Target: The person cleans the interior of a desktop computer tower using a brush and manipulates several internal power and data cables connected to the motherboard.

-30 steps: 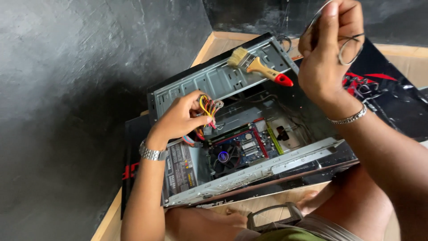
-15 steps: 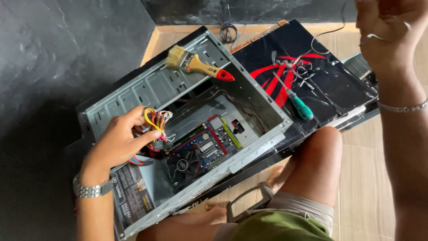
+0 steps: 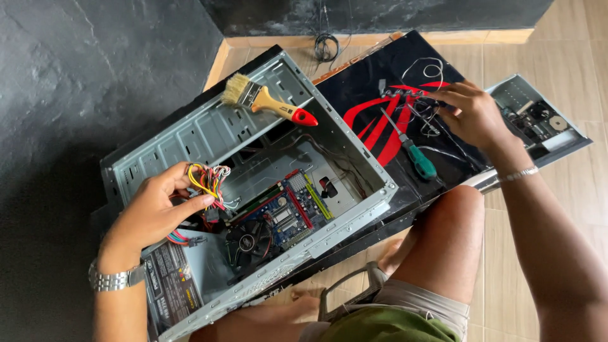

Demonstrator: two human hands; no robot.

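An open grey computer case [image 3: 354, 158] lies on its side in front of me, with a motherboard [image 3: 285, 212] and fan inside. My left hand [image 3: 155, 212] grips a bundle of yellow, red and black wires [image 3: 206, 180] at the case's left end, above the power supply [image 3: 168, 278]. My right hand [image 3: 472, 114] rests on the black side panel with red markings [image 3: 380, 120], its fingers on thin wire ties [image 3: 424, 114] lying there. A green-handled screwdriver [image 3: 411, 152] lies just left of that hand.
A paintbrush with a yellow and red handle [image 3: 266, 101] lies on the case's upper edge. A removed drive unit [image 3: 538, 120] sits at the right on the tiled floor. A coiled cable [image 3: 326, 44] lies by the dark wall. My knee [image 3: 449, 234] is beside the case.
My right hand came down from near my face and now rests on the black panel with the wire ties. The view tilted down and right. My left hand kept hold of the wire bundle.
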